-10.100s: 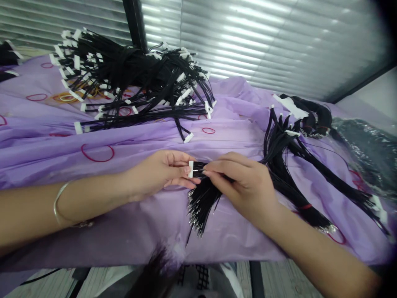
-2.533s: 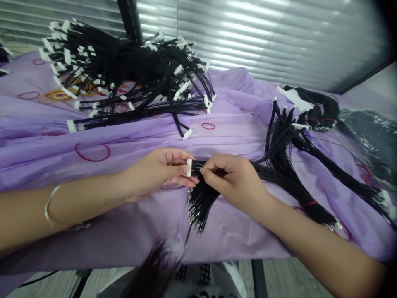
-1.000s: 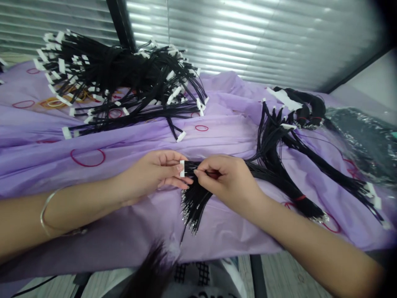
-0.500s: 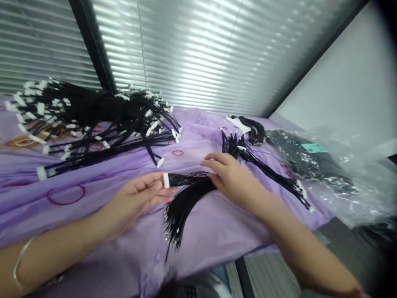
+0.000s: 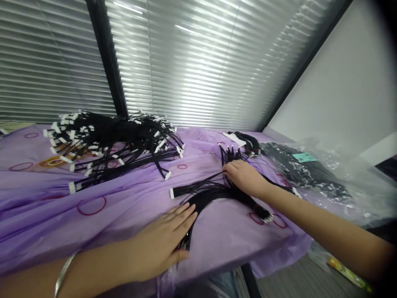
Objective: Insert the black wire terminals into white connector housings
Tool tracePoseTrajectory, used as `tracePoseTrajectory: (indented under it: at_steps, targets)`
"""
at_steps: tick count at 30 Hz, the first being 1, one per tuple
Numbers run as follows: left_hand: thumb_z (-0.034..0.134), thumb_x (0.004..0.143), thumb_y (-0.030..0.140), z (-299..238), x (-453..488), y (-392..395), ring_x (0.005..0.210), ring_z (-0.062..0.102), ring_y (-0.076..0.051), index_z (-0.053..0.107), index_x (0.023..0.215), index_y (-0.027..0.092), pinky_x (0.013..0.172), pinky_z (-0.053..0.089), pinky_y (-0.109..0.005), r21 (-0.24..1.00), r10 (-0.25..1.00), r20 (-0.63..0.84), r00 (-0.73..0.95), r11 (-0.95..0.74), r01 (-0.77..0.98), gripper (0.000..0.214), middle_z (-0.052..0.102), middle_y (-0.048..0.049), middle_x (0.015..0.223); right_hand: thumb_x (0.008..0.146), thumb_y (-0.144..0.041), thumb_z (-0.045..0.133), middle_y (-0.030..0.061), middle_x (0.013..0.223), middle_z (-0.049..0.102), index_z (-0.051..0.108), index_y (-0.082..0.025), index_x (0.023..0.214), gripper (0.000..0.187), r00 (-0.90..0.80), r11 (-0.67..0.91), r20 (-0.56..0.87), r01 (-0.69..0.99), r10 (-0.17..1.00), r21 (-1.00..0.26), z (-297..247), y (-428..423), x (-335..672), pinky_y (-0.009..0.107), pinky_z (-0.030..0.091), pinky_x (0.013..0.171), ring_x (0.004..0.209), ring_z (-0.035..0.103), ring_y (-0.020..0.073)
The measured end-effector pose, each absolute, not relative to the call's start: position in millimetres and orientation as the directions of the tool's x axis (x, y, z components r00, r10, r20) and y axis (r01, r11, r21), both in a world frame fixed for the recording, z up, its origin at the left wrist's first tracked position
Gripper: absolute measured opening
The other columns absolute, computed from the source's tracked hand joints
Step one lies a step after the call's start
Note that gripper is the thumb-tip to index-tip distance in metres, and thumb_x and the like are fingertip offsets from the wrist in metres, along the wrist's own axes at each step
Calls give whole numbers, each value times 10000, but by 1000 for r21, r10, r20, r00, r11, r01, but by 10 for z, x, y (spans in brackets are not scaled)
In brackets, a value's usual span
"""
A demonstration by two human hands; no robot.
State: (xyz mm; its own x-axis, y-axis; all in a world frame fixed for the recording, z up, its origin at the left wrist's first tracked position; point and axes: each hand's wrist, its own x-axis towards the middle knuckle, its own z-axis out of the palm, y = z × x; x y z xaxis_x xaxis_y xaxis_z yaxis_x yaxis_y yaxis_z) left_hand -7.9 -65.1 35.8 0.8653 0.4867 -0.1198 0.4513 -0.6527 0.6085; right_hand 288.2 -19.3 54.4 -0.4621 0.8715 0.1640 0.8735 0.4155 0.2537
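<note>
A bundle of thin black wires (image 5: 214,193) with bare metal tips lies curved across the purple cloth. My left hand (image 5: 169,231) rests flat over its near-left end, fingers stretched out and partly covering the tips. Just beyond those fingers, a white connector (image 5: 172,193) lies on the cloth with black wires running from it toward the right. My right hand (image 5: 243,176) has its fingers curled closed on black wires where this bundle meets another one; how many it grips is hidden. Past the right fingertips, short wire ends with small white tips (image 5: 228,148) fan upward.
A large heap of black cables with white connectors (image 5: 108,132) lies at the back left. Red rubber bands (image 5: 92,205) are scattered on the purple cloth (image 5: 130,215). At right is a clear plastic bag (image 5: 313,169) of black cables. Window blinds (image 5: 192,62) stand behind.
My left hand has let go of the white connector, which now lies on the cloth, and has moved nearer onto the wire tips. My right hand has closed on wires. The view has shifted.
</note>
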Motion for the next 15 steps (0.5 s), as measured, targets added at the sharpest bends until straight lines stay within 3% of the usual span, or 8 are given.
tracePoseTrajectory:
  at_steps: [4, 8, 11, 15]
  targets:
    - [515, 805, 331, 372, -71, -649, 1315, 266, -340, 353, 1372, 78, 1100, 189, -450, 590, 476, -114, 872, -674, 444, 641, 266, -172, 1432, 906, -238, 393, 123, 890, 636, 616, -133, 965, 254, -400, 338, 244, 905, 883, 258, 821, -105, 3132, 312, 368, 726, 824, 559, 213]
    - [550, 779, 373, 384, -77, -628, 1311, 276, -331, 350, 1376, 138, 1097, 198, -443, 607, 463, -136, 876, -659, 444, 672, 254, -135, 1430, 900, -267, 395, 145, 847, 661, 643, -136, 939, 284, -272, 200, 322, 950, 907, 240, 1029, -33, 3803, 312, 381, 629, 723, 591, 212]
    - [538, 791, 366, 421, -81, -626, 1308, 286, -322, 348, 1368, 138, 1096, 207, -427, 579, 463, -184, 867, -662, 476, 649, 258, -123, 1429, 868, -279, 442, 129, 715, 677, 678, -167, 771, 279, -184, 115, 359, 972, 915, 206, 954, -72, 4359, 314, 383, 538, 586, 596, 210]
    - [568, 781, 388, 406, -93, -612, 1293, 323, -314, 348, 1368, 204, 1095, 228, -402, 605, 464, -86, 882, -679, 416, 653, 287, -96, 1417, 778, -310, 556, 66, 548, 653, 643, -240, 538, 265, -168, 132, 367, 984, 915, 122, 624, -201, 4801, 299, 412, 462, 448, 570, 190]
